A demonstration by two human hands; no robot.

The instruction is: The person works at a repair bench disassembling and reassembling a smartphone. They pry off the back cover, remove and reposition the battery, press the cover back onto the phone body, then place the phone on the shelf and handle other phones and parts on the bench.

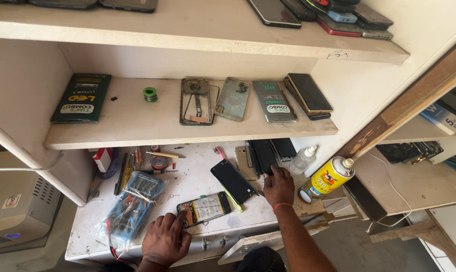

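My left hand point(165, 238) rests flat on the white worktop point(198, 176), its fingertips on the left end of an opened phone point(204, 209) with its battery and insides showing. My right hand point(279, 186) reaches forward with the fingers on a stack of dark phone screens point(264, 155) under the shelf. A black phone point(232, 181) lies tilted between the two hands, a thin green tool beside it. An orange band circles my right wrist.
A blue multimeter in a plastic bag point(135, 204), screwdrivers and tape rolls point(160, 162) lie at left. A clear squeeze bottle point(304, 159) and a yellow spray can point(328, 177) stand at right. The shelf point(187, 133) above holds phone parts, boxes and a green wire spool point(150, 93).
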